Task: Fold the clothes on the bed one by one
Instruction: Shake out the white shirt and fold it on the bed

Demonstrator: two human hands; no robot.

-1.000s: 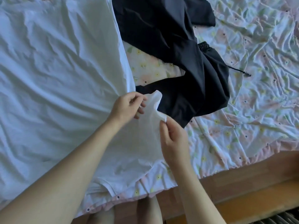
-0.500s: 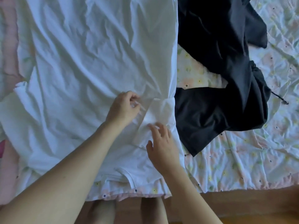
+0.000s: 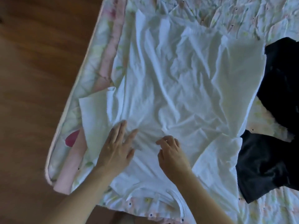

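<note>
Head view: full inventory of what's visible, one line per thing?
white T-shirt: 1, white, spread flat and wrinkled across the bed, collar at the near edge
black garment: 1, black, crumpled at the right, touching the T-shirt's right sleeve
bedsheet: 1, pale floral, under both garments
wooden floor: 1, brown, left of the bed
left hand: 1, fingers straight, flat on the T-shirt near its left sleeve
right hand: 1, fingers curled, fingertips at the T-shirt's chest fabric; a pinch cannot be confirmed

Two bare forearms enter from the lower frame; the left hand (image 3: 117, 148) and right hand (image 3: 172, 155) appear ringless, though blurred.
</note>
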